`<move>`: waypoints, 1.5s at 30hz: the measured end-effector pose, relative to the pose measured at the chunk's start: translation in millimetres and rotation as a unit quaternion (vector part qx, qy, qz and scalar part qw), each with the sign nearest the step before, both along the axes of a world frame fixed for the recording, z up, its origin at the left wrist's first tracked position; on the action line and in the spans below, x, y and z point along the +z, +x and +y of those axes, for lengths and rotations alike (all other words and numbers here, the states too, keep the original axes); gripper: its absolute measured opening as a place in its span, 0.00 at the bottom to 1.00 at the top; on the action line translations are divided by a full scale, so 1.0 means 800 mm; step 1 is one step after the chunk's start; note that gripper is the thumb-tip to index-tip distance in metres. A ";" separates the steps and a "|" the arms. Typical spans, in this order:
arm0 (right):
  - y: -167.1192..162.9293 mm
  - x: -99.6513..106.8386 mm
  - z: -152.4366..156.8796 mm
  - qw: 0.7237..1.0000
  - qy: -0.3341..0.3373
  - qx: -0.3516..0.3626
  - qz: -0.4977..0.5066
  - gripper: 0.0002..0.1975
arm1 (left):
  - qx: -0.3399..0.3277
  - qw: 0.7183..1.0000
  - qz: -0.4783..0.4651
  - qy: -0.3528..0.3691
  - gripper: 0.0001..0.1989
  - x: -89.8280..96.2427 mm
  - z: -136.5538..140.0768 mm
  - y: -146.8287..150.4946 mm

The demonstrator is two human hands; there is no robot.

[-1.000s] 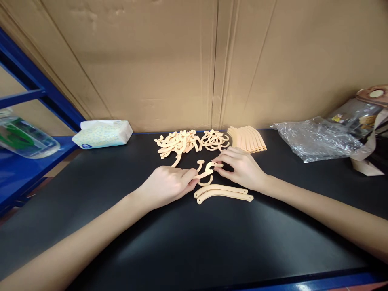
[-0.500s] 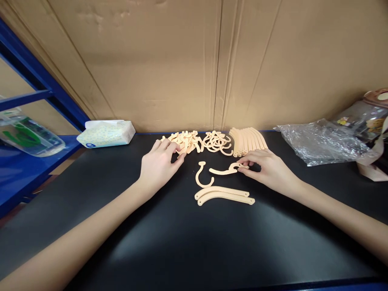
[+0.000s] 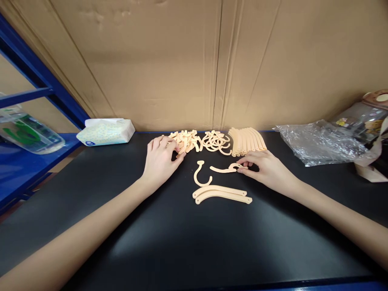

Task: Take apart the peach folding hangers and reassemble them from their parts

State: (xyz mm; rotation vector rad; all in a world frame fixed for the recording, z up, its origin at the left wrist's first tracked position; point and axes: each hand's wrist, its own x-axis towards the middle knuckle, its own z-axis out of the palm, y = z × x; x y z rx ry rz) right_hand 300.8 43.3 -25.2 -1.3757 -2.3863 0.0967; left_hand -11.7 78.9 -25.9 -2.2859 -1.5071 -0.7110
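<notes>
From my remote view, the right hand [image 3: 259,167], right of centre in the frame, has its thumb and fingers pinched on the hooked end of a curved piece [image 3: 222,170]; that piece lies near the middle, its slim tail pointing left. I have the left hand [image 3: 162,157] left of centre, fingers bent down at the left edge of a jumbled pile [image 3: 189,141] of pale pieces; the fingertips are partly hidden, so I cannot tell whether they grasp one. Between the hands, a little lower, I see a single hook [image 3: 195,176], and just below it two long strips [image 3: 222,189] side by side, bowed at their left ends. Behind, right of the jumbled pile, sit a heap of hooks [image 3: 216,141] and a neat row of strips [image 3: 247,140]. A tissue pack [image 3: 106,132] is at upper left on the black tabletop [image 3: 182,242], a crinkled clear bag [image 3: 321,143] at right.
</notes>
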 end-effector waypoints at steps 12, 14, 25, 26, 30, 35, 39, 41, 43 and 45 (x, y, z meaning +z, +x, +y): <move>0.003 -0.002 0.003 1.000 0.007 0.012 -0.005 0.09 | 0.025 0.991 -0.119 -0.051 0.07 0.000 -0.002 -0.009; 0.003 -0.002 0.003 1.000 0.008 0.013 -0.008 0.10 | 0.024 0.989 -0.138 -0.046 0.06 0.001 -0.004 -0.011; 0.001 0.002 0.000 0.999 0.022 0.013 0.020 0.14 | -0.115 0.982 -0.141 0.047 0.05 0.015 -0.031 0.004; 0.000 0.003 -0.002 0.998 0.042 0.008 0.042 0.15 | -0.138 0.979 -0.138 0.051 0.05 0.016 -0.036 0.008; -0.006 0.010 -0.012 0.984 0.137 0.016 0.116 0.19 | -0.227 0.964 -0.134 0.042 0.04 0.020 -0.058 0.022; -0.009 0.016 -0.021 0.971 0.201 0.103 0.080 0.21 | -0.314 0.944 -0.069 0.078 0.05 0.021 -0.075 0.032; -0.011 0.016 -0.025 0.965 0.219 0.140 0.039 0.17 | -0.318 0.943 -0.034 0.089 0.03 0.021 -0.075 0.029; -0.012 0.016 -0.026 0.968 0.210 0.133 0.035 0.15 | -0.302 0.950 -0.023 0.078 0.03 0.020 -0.072 0.027; -0.013 0.017 -0.027 0.971 0.200 0.123 0.040 0.14 | -0.285 0.956 -0.016 0.064 0.03 0.018 -0.069 0.025; -0.014 0.018 -0.027 0.973 0.193 0.120 0.045 0.13 | -0.274 0.960 -0.018 0.054 0.04 0.017 -0.067 0.025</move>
